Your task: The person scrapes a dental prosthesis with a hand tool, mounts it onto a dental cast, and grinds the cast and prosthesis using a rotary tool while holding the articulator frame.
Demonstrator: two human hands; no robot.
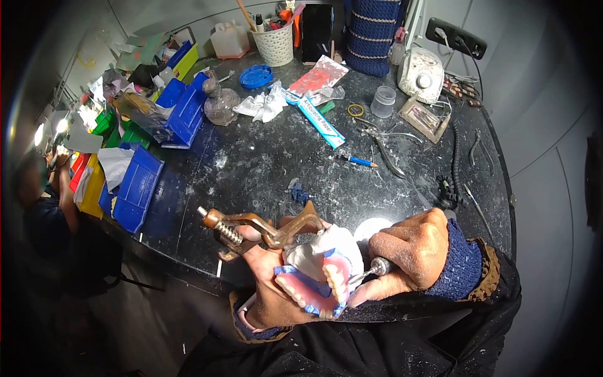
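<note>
The denture (314,294) is over the near edge of the table (251,157), its curved front toward the person and its open end away; its long axis runs from near to far, tilting slightly left at the far end. It sits against a white plaster model (333,248), beside a brass frame (271,234) lying roughly crosswise, its spring end to the left.

The left hand (267,273) reaches in from the lower left, cradling frame and model; its fingers curl around behind, partly hidden, so their spacing cannot be told. The right hand (411,251) comes from the right, knuckles up, fingers folded and thumb below, pinching a metal drill (379,267) whose tip points left at the teeth.

Beyond lie a blue pencil (361,161), pliers (388,157), a paper packet (321,122), a clear jar (383,102) and, farther, a white woven cup (274,48).
</note>
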